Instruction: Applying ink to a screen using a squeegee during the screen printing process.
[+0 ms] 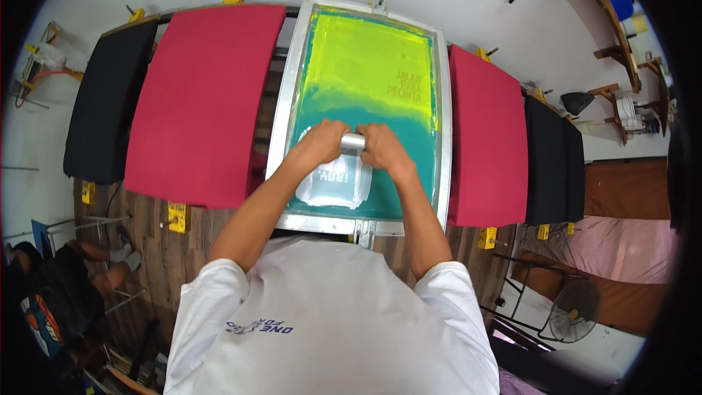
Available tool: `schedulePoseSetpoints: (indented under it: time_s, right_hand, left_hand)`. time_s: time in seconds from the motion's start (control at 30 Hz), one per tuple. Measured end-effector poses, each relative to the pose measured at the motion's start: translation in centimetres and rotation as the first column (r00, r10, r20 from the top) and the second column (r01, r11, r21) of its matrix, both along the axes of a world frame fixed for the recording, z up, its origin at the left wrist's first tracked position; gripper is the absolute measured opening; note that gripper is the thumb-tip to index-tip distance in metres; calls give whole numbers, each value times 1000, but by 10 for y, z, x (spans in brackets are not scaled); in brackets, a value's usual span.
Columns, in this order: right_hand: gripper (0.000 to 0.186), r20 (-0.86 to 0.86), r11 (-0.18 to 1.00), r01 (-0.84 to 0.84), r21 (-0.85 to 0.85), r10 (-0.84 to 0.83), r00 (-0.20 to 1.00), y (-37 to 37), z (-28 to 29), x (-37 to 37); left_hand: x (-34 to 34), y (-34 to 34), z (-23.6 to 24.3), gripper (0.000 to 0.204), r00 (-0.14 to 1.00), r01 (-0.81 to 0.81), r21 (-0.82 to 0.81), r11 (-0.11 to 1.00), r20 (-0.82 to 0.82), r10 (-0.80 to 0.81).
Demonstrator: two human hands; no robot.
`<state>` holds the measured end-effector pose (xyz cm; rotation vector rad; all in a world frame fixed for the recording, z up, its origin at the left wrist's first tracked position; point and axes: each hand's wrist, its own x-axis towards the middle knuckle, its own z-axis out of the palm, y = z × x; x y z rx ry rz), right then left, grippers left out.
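A metal-framed printing screen (281,128) lies in front of me, its teal mesh (402,194) bare of ink toward the near end. Bright yellow-green ink (358,48) covers the far half and thins toward the middle. Side by side over the mesh, my left hand (323,143) and my right hand (383,148) are both closed round a squeegee with a silver bar handle (354,141). Most of the squeegee, its blade included, is hidden under my hands. Beside my left forearm, a whitish patch (333,184) with pale lettering shows in the mesh.
Red cloth-covered boards stand left (201,103) and right (488,139) of the screen, with black boards (110,103) beyond. Yellow clamps (177,217) stick out below the boards. A person (73,278) sits at the lower left. A fan (574,311) stands at the lower right.
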<state>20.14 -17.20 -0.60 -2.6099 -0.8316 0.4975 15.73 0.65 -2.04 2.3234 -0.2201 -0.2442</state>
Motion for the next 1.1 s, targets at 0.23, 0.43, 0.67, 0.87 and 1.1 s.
schedulePoseSetpoints:
  time_s: [0.23, 0.43, 0.67, 0.87, 1.1]
  right_hand:
    - [34, 33, 998, 37, 53, -39, 999, -17, 2, -65]
    - [35, 3, 983, 175, 59, -176, 984, -5, 7, -129]
    - [31, -61, 940, 316, 132, -310, 949, 10, 8, -141]
    - [33, 68, 989, 149, 25, -150, 986, 26, 7, -69]
    - [31, 79, 996, 82, 41, -85, 993, 50, -1, -29]
  left_hand:
    - [-37, -12, -13, 27, 985, 175, 46, 983, -10, -175]
    - [-67, -6, -20, 27, 882, 327, 228, 917, 276, -383]
    - [-50, 3, 17, 38, 823, 511, 363, 779, 56, -566]
    - [-26, 37, 20, 43, 939, 294, 102, 950, 154, -307]
    - [-18, 54, 4, 42, 994, 97, 16, 995, 40, -98]
